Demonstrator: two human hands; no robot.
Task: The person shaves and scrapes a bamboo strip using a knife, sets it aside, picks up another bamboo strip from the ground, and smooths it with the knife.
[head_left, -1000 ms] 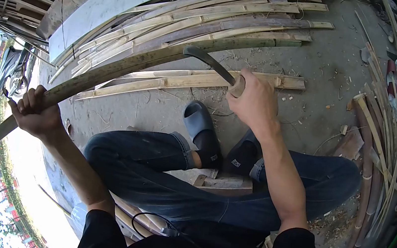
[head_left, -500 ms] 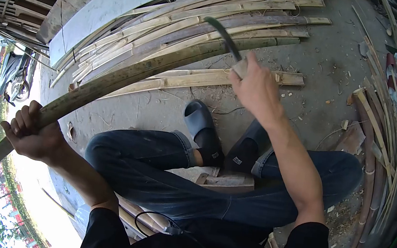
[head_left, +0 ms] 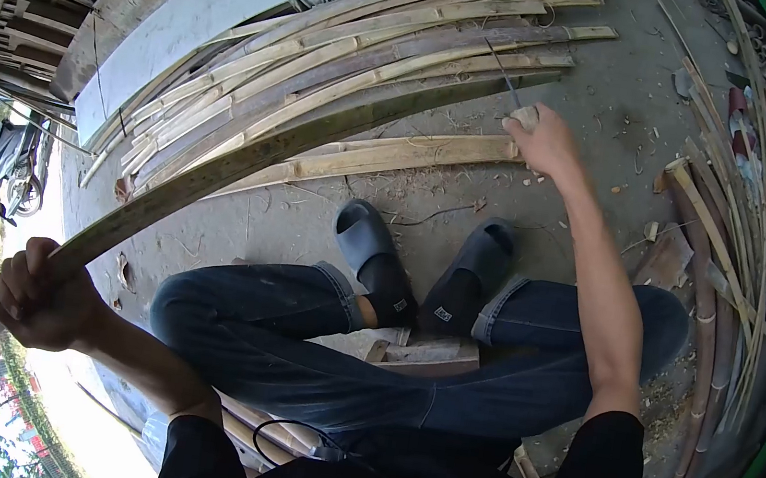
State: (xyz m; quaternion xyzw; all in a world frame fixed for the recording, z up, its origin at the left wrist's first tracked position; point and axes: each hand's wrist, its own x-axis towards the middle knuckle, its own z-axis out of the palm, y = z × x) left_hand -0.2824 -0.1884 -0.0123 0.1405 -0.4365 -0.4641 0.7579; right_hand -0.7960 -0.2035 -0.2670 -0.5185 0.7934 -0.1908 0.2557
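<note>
Left hand point(head_left: 42, 296): grip closed, fingers wrapped around a long split-bamboo strip point(head_left: 264, 148) near its lower end. The strip is narrow, mottled green-brown, and rises diagonally in a shallow bow; its far end overlaps a row of pale, node-ridged bamboo slats point(head_left: 356, 42). Right hand point(head_left: 546, 142): grip closed on the pale, blunt-ended handle of a knife point(head_left: 502, 69). The thin, dark blade (seen nearly edge-on) crosses the strip's far end; contact cannot be determined. The slats lie on a gritty grey floor point(head_left: 588, 227).
</note>
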